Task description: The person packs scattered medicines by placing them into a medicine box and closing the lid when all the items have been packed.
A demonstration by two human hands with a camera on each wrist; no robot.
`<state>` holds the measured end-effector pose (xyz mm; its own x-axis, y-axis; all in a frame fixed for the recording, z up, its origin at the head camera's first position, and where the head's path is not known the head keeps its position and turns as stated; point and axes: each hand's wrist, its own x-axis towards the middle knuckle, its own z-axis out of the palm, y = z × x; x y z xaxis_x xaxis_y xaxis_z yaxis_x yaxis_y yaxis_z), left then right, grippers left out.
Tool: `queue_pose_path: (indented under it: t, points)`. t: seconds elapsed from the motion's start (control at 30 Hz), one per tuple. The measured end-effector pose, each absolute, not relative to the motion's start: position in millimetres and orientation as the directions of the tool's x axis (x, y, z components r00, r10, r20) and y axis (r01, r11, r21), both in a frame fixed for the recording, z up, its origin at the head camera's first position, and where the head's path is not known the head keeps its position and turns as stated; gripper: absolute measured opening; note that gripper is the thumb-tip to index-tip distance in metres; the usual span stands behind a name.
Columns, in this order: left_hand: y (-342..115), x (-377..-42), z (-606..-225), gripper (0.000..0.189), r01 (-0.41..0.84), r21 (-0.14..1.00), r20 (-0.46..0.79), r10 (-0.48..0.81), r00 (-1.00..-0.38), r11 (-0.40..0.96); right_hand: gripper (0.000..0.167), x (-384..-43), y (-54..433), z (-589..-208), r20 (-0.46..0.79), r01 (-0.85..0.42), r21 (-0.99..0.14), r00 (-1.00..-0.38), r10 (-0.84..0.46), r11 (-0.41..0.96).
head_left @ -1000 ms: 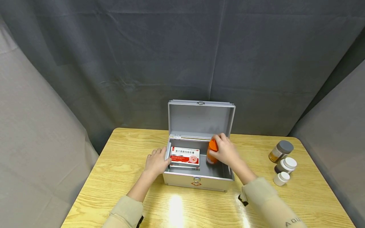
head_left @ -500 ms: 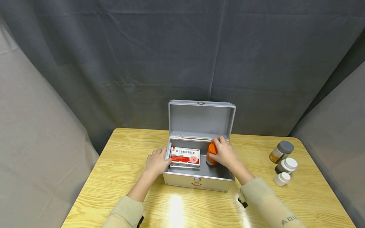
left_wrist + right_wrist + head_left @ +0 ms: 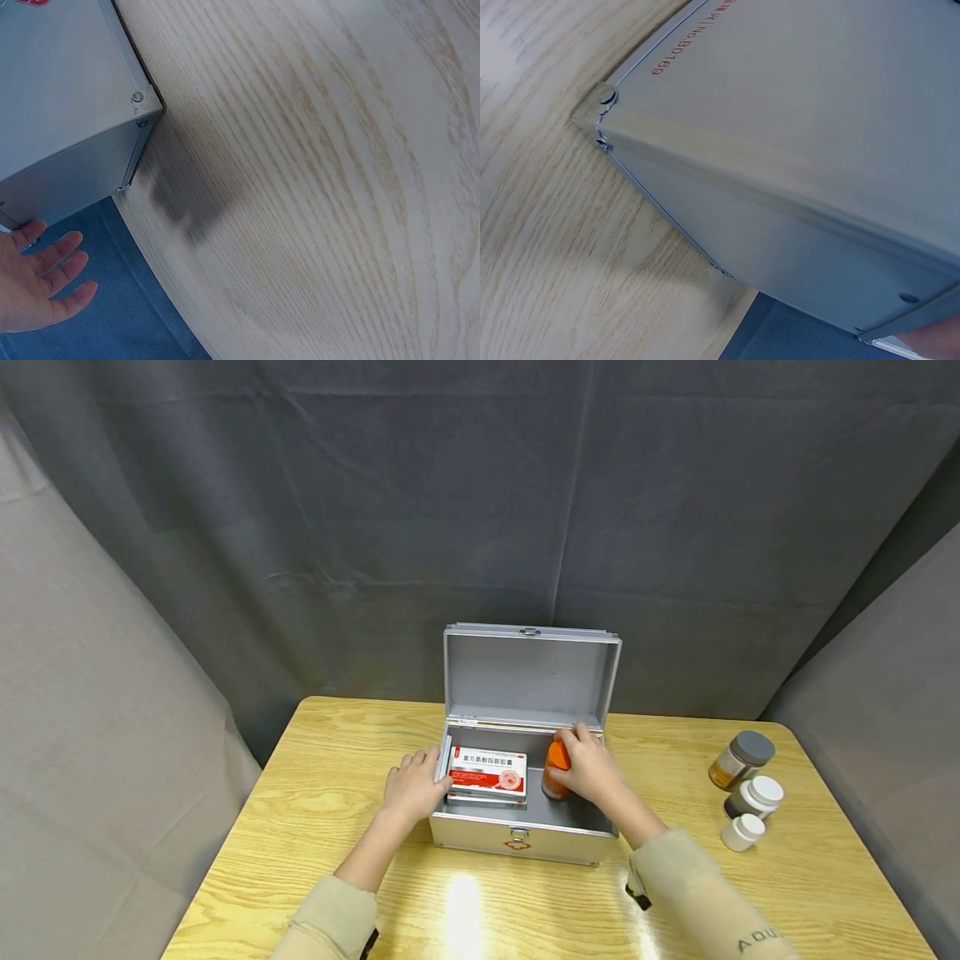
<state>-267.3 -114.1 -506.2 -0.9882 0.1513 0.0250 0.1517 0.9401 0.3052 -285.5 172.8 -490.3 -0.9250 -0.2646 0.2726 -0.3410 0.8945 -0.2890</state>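
Observation:
On the table stands a silver metal first-aid case (image 3: 480,837), its lid raised. White-and-red medicine boxes (image 3: 487,762) lie stacked in its left part. My right hand (image 3: 597,770) reaches into the right part and grips an orange pill bottle (image 3: 554,787) by its upper part; the fingers cover some of it. At the case's left rim rests my left hand (image 3: 411,787), thumb over the edge. In the left wrist view its fingers (image 3: 64,271) are spread and fairly straight beside the case wall. The right wrist view shows the case's outside (image 3: 780,217) and only a sliver of hand.
On the right of the wooden table (image 3: 337,760) stand a brown jar with a grey lid (image 3: 741,760), a white-capped dark-labelled bottle (image 3: 753,797) and a small white bottle (image 3: 743,832). A dark curtain (image 3: 390,543) hangs behind the table.
My right hand has shifted slightly left and lower inside the case, with the orange bottle in its grip. The left hand has stayed at the rim.

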Motion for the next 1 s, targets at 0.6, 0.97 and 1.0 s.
queue_pose_path:
  t: [0.6, 0.97, 1.0]
  points:
    - [-114.0, -268.0, -506.8, 0.059, 0.153, 0.298, 0.028, 0.151, -0.988, 0.942, 0.055, -283.1, 168.3, -491.9, 0.241, -0.327, -0.272, -0.934, -0.265, 0.905]
    - [-113.6, -267.7, -506.1, 0.059, 0.150, 0.303, 0.027, 0.148, -0.989, 0.941, 0.054, -280.6, 168.1, -492.0, 0.272, -0.345, -0.265, -0.923, -0.274, 0.900]
    - [-113.5, -267.8, -505.9, 0.060, 0.148, 0.304, 0.026, 0.148, -0.989, 0.941, 0.053, -280.4, 168.0, -491.9, 0.276, -0.349, -0.264, -0.921, -0.276, 0.899]
